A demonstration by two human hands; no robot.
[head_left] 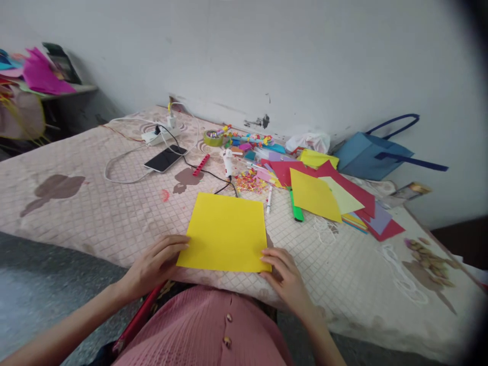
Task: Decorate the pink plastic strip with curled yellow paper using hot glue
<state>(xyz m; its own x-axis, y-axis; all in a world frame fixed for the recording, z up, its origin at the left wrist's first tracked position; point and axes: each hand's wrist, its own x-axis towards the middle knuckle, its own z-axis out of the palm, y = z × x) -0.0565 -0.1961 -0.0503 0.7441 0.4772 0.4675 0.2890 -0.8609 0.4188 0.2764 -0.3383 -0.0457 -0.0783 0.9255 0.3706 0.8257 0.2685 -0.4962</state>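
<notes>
A square sheet of yellow paper (225, 232) lies flat on the quilted bed cover (114, 208) right in front of me. My left hand (156, 262) rests with its fingers stretched out, the tips touching the sheet's near left corner. My right hand (286, 274) lies at the near right corner, fingers spread and touching the paper's edge. Neither hand holds anything.
Behind the sheet lie a pile of coloured papers (328, 190), a green marker (296, 208), a white pen (269, 198), a glue gun (227, 161) with its black cord, paper scraps (249, 180), a phone (165, 158), a power strip (158, 134), a tape roll (212, 137) and a blue bag (371, 152).
</notes>
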